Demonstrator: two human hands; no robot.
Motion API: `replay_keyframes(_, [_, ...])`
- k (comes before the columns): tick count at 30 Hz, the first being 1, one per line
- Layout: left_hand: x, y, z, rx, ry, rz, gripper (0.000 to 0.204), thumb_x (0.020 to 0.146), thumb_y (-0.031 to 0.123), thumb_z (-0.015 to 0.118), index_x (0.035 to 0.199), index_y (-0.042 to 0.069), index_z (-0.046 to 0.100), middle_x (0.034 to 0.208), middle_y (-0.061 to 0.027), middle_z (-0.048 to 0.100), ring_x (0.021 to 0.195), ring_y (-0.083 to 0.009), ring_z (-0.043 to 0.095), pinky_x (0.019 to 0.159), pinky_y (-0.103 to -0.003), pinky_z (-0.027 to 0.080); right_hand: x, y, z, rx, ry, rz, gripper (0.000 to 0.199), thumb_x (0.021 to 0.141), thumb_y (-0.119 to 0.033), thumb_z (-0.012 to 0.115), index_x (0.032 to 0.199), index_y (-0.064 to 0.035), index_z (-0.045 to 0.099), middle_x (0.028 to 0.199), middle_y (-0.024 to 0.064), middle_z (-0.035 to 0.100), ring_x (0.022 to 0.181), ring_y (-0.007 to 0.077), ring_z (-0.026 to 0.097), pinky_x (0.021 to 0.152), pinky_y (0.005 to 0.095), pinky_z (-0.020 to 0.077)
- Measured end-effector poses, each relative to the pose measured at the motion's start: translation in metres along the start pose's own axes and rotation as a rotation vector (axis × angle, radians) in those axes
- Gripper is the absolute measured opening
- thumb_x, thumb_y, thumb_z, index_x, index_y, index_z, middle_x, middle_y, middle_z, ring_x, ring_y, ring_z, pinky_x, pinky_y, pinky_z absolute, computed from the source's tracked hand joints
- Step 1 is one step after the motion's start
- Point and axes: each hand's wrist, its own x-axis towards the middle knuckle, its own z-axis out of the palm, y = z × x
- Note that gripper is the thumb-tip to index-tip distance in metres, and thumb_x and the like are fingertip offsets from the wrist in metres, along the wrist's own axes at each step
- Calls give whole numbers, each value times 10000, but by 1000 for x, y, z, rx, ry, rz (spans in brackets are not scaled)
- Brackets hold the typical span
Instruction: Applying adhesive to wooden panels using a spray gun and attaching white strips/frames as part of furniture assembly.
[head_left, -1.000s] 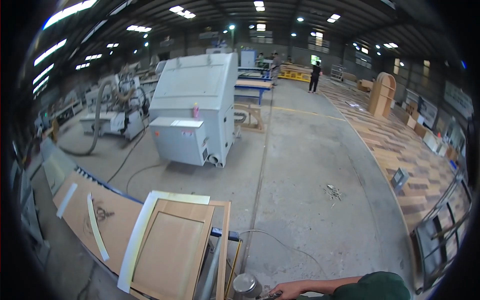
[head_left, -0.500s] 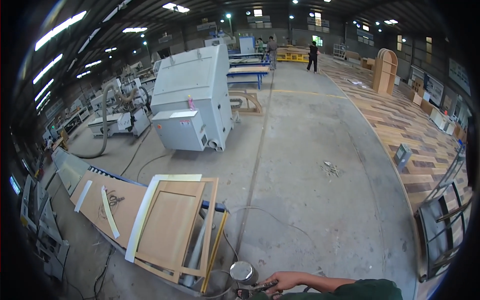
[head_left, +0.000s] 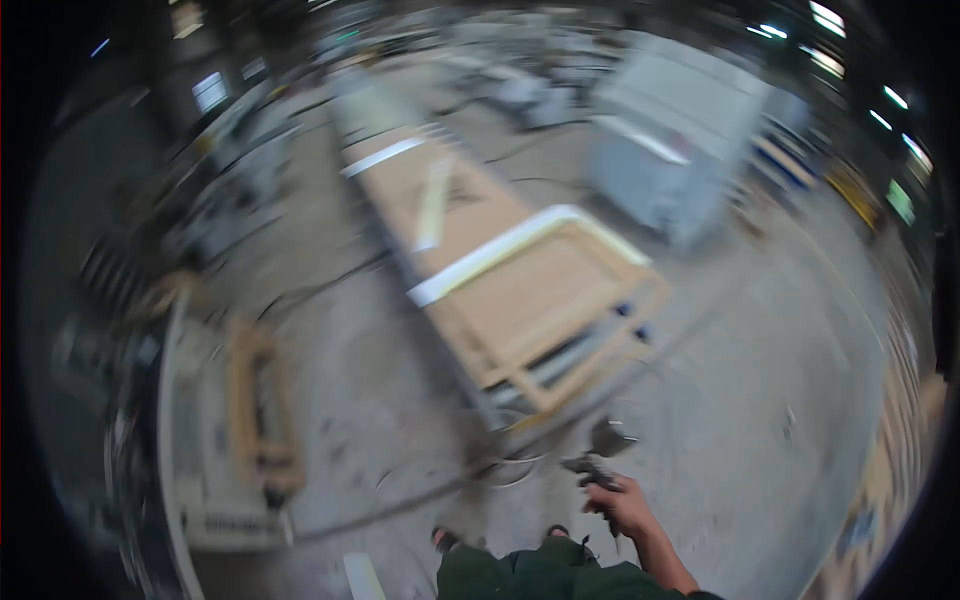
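My right hand [head_left: 622, 506] is closed around the handle of a spray gun [head_left: 594, 470], held out low in front of me. A metal cup [head_left: 610, 437] sits at the top of the gun. Just beyond it lies a wooden panel with an open frame [head_left: 545, 300], resting on a long bench. White and yellowish strips [head_left: 500, 262] run along the panel's edges. A brown board [head_left: 455, 205] with another pale strip and a dark tangle on it continues along the bench. My left hand is out of the picture. Motion blurs the whole view.
A big grey machine cabinet [head_left: 680, 130] stands beyond the bench to the right. At left is a pale machine or table [head_left: 195, 470] with a wooden frame [head_left: 262, 410] on it. A hose or cable [head_left: 430, 494] crosses the floor near my feet. Wood flooring [head_left: 905, 420] borders the right side.
My view has swung left and down, so the bench now lies in the middle and my feet show. The spray gun stays in my right hand, now seen further up in the picture.
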Motion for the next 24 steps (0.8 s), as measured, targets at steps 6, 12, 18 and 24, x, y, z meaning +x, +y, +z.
replay_keyframes(6, [-87,-103,69,-222,531,-146,264,883,264,666,662,156,571,684,-63,607,604,-293,583,524,-467,424,32,1,171,166,-93,149,222,974,-175,688,1144,-33,681,962,59,710,621,207,688,545,311,495])
replay_keyframes(12, [-47,-159,54,-305,119,-389,308,929,367,598,805,97,679,745,-144,696,739,-314,690,678,-448,532,52,-30,307,187,-235,179,267,988,-188,663,1179,-2,641,1075,94,706,618,230,693,572,341,548])
replay_keyframes(18, [70,-149,3,-234,-84,-305,284,891,403,577,938,191,761,831,-134,741,810,-315,722,727,-452,541,120,-72,394,216,-239,93,329,976,-253,689,1215,-39,621,1073,96,705,577,236,667,538,355,541])
replay_keyframes(24, [152,-139,-64,-922,267,-833,340,700,383,795,747,48,761,733,-185,709,694,-326,712,661,-431,545,259,-119,512,213,-296,151,261,1003,-262,654,1198,-94,611,992,45,677,561,240,646,504,357,521])
